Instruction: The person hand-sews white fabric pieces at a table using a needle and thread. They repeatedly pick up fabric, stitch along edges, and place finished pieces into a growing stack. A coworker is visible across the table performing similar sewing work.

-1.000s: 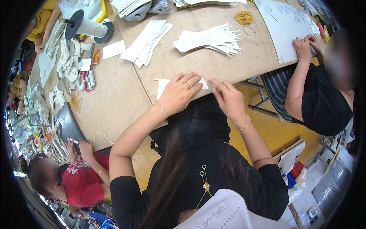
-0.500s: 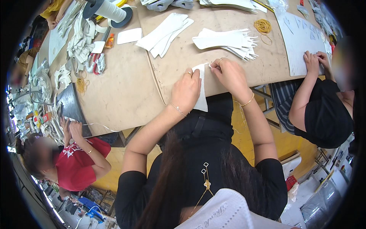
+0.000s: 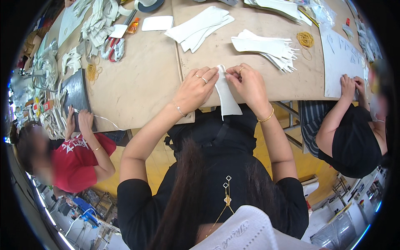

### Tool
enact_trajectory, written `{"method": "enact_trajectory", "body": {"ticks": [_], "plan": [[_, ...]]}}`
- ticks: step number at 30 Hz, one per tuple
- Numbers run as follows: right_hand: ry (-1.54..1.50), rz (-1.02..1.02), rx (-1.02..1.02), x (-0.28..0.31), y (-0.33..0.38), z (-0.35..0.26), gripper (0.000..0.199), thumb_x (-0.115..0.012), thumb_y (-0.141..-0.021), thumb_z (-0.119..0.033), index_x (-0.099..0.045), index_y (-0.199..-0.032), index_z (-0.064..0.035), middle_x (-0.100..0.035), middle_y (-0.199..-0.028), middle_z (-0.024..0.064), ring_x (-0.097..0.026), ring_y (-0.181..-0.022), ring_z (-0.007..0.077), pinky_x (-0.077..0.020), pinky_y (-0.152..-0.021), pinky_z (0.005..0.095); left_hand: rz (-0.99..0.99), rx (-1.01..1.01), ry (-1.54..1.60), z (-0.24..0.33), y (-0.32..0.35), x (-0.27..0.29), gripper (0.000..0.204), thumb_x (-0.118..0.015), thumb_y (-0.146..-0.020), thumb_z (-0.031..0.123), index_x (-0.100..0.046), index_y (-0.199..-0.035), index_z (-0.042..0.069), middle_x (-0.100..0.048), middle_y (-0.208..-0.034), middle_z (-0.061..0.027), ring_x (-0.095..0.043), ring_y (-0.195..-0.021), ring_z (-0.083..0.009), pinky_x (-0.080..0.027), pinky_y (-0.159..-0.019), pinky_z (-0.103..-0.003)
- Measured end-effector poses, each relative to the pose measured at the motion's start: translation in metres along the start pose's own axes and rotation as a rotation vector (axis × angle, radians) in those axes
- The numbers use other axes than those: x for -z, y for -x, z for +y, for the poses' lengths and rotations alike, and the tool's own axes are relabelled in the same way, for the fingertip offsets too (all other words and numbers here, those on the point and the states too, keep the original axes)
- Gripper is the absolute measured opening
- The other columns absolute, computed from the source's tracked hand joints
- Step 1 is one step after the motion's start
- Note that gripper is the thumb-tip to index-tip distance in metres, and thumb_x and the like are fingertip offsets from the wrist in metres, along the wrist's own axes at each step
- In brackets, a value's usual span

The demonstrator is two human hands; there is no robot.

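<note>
A white flared piece of sheet material (image 3: 227, 102) hangs over the table's near edge, its wide end down towards my lap. My left hand (image 3: 195, 86) is closed on its narrow upper part, thumb and fingers pinching it from the left. There the top end curls over. My right hand (image 3: 250, 86) is closed in a pinch at the upper right edge, on the thin end strip of the same piece; the fingertips partly hide it. Just beyond my hands lies a stack of white pieces with thin strip ends (image 3: 263, 46). Farther left is a fanned stack of plain white pieces (image 3: 199, 28).
Yellow rubber bands (image 3: 305, 40) lie at the right, near a marked white sheet (image 3: 339, 56). To the left are an orange bottle (image 3: 133, 26), a white card (image 3: 157, 23) and a dark board (image 3: 77, 96). Co-workers' hands (image 3: 349, 86) and a red-sleeved co-worker (image 3: 85, 156) flank me.
My hands have come closer together at the top of the white piece. Its upper end now curls over, and its lower end has swung right. The whole view has shifted somewhat.
</note>
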State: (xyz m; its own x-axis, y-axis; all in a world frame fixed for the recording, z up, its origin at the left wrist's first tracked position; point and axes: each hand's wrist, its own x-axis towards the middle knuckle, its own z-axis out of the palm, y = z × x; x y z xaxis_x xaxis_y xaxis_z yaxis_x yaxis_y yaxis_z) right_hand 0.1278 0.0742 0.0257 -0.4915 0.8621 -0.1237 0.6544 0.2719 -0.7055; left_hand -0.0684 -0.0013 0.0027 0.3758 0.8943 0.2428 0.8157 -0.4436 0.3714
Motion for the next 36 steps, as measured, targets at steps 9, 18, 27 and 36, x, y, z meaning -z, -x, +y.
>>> {"method": "enact_trajectory", "body": {"ticks": [9,18,27,36], "plan": [[0.24,0.184,0.134,-0.017,0.028,-0.013,0.025,-0.072,-0.084,-0.011,-0.074,-0.109,-0.0092,-0.06,-0.086,0.0071,-0.067,-0.073,0.026,-0.0545,-0.063,0.0382,0.011,0.01,0.022,-0.006,-0.007,-0.002,0.029,-0.07,-0.08,0.008,-0.066,-0.108,0.003,-0.061,-0.133,-0.0052,-0.056,-0.114,-0.0267,-0.044,-0.097,-0.04],[0.329,0.192,0.206,-0.024,0.048,-0.015,0.03,-0.068,-0.081,-0.005,-0.073,-0.11,-0.0058,-0.056,-0.084,0.0041,-0.063,-0.076,0.0195,-0.0542,-0.059,0.0347,-0.026,0.021,-0.041,-0.007,-0.007,0.001,0.028,-0.071,-0.079,0.016,-0.065,-0.105,0.009,-0.062,-0.129,-0.0035,-0.057,-0.114,-0.0256,-0.041,-0.098,-0.042],[0.387,0.203,0.213,-0.027,0.049,-0.014,0.03,-0.067,-0.081,-0.006,-0.072,-0.11,-0.0049,-0.056,-0.087,0.0041,-0.064,-0.079,0.0191,-0.0547,-0.058,0.0335,-0.015,0.021,-0.041,-0.006,-0.009,0.0,0.044,-0.071,-0.079,0.016,-0.063,-0.121,0.009,-0.063,-0.127,-0.0035,-0.056,-0.113,-0.0247,-0.042,-0.098,-0.041],[0.441,0.16,0.202,-0.027,0.049,-0.017,0.031,-0.066,-0.082,-0.007,-0.071,-0.112,-0.0042,-0.056,-0.09,0.004,-0.063,-0.082,0.0189,-0.0557,-0.059,0.0328,-0.034,0.034,-0.023,-0.007,-0.01,0.0,0.046,-0.069,-0.08,0.014,-0.064,-0.126,0.01,-0.061,-0.127,-0.0055,-0.055,-0.115,-0.0263,-0.041,-0.1,-0.042]]}}
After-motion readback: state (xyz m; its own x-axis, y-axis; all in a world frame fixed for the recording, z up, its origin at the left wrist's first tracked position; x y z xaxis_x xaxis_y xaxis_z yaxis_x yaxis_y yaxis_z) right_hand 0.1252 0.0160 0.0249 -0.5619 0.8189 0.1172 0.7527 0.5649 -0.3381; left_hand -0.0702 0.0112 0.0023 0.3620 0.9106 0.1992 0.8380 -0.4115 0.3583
